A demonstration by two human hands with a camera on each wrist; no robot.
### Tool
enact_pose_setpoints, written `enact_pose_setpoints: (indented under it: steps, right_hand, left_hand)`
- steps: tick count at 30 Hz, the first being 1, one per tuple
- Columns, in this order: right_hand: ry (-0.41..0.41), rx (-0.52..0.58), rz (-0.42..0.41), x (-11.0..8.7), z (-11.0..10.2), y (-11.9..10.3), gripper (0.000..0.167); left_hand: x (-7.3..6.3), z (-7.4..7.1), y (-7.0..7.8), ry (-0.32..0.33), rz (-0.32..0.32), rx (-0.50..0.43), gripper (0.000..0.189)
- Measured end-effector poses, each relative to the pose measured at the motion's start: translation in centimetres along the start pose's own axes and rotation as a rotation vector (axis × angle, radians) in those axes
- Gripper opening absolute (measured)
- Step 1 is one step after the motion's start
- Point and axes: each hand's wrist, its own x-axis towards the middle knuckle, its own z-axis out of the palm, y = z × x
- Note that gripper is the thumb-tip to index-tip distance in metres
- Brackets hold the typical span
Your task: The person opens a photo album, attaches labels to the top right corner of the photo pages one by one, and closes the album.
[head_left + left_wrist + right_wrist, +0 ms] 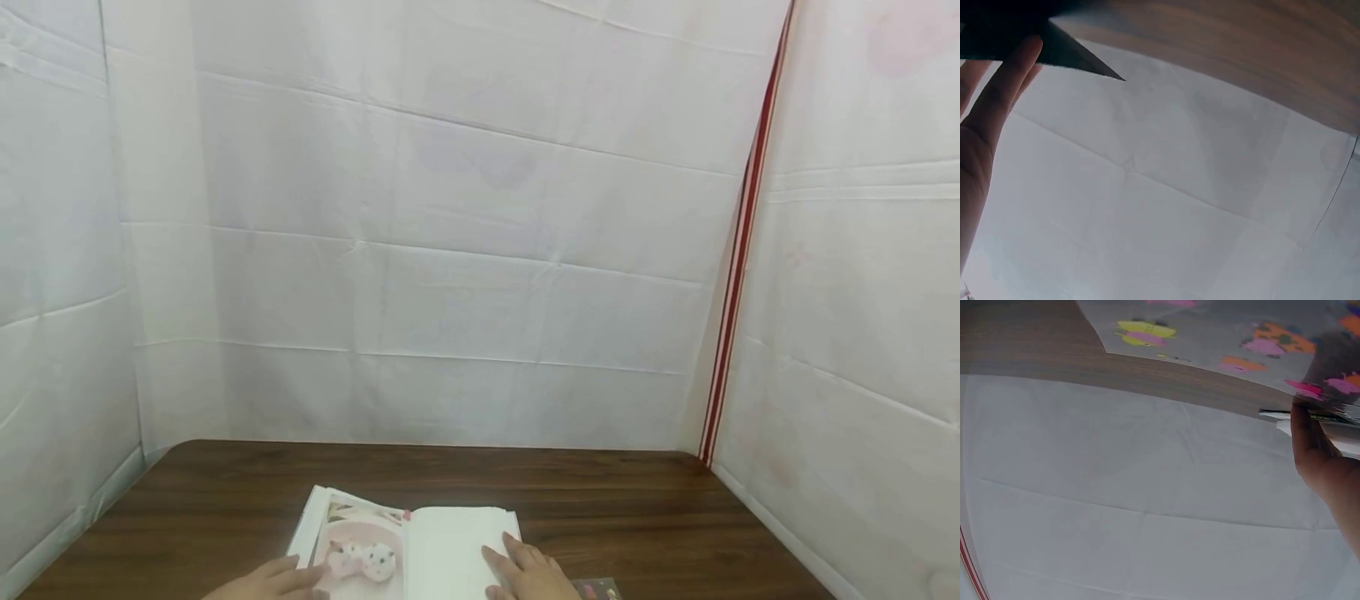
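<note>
An open book (452,546) lies on the brown wooden table, its left page carrying a photo (360,554) of two small white figures on pink. The visible part of its right page is blank white. At the lower left of that page my left hand (272,581) rests with extended fingers; the left wrist view shows its fingers against the dark underside of a book corner (1088,59). My right hand (531,575) lies over the right page's outer edge, fingers spread. Close beside it is a clear sheet of colourful stickers (1210,337), mostly cut off in the head view.
The wooden table (637,508) extends beyond the book to a rounded far edge. White creased cloth (450,300) hangs behind it and along both sides. A red-striped strip (738,242) runs down the back right corner.
</note>
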Motion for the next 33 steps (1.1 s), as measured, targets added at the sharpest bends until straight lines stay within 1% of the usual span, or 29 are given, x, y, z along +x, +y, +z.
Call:
enact_pose_setpoints:
  steps: [3, 4, 5, 7, 9, 11, 15, 18, 20, 22, 27, 29, 33]
  right_hand:
    - [0.001, 0.002, 0.002, 0.0, 0.0, 0.0, 0.056]
    - [0.001, 0.005, 0.003, 0.0, 0.0, -0.1, 0.056]
    - [0.002, 0.008, 0.003, 0.0, 0.1, -0.1, 0.056]
    - [0.013, 0.008, 0.004, 0.1, 0.2, -0.2, 0.055]
    - [0.025, 0.010, 0.005, 0.2, 0.3, -0.3, 0.055]
    - [0.047, 0.003, 0.000, 0.2, 0.4, -0.4, 0.055]
    - [0.071, -0.022, -0.004, 0.4, 0.7, -0.5, 0.054]
    - [0.075, -0.021, -0.018, 0.5, 0.9, -0.6, 0.055]
    - [0.082, -0.018, -0.033, 0.5, 1.0, -0.6, 0.056]
    - [0.083, -0.009, -0.041, 0.5, 1.1, -0.6, 0.057]
    - [0.079, -0.006, -0.034, 0.7, 1.2, -0.8, 0.057]
    - [0.083, -0.008, -0.036, 0.8, 1.3, -0.8, 0.058]
    - [0.104, -0.023, -0.050, 1.1, 1.5, -0.9, 0.058]
  left_hand:
    - [0.5, -0.6, -0.3, 0.090, 0.052, 0.071, 0.045]
    - [0.6, -0.7, -0.4, 0.130, 0.070, 0.101, 0.045]
    - [0.8, -0.7, -0.5, 0.183, 0.088, 0.131, 0.044]
    - [1.2, -0.9, -0.4, 0.286, 0.103, 0.151, 0.043]
    - [1.7, -1.4, -0.1, 0.310, 0.082, 0.130, 0.043]
    - [2.3, -1.7, 0.2, 0.377, 0.091, 0.163, 0.041]
    - [3.3, -2.3, 0.7, 0.439, 0.105, 0.216, 0.037]
    - [3.9, -2.7, 1.0, 0.541, 0.145, 0.288, 0.025]
    - [4.4, -2.9, 1.1, 0.603, 0.161, 0.327, 0.017]
    - [4.8, -3.0, 1.4, 0.626, 0.156, 0.334, 0.011]
    - [5.8, -3.5, 2.1, 0.608, 0.107, 0.325, 0.015]
    - [6.2, -3.6, 2.3, 0.628, 0.105, 0.349, 0.015]
    - [7.0, -3.7, 2.8, 0.611, 0.097, 0.339, 0.015]
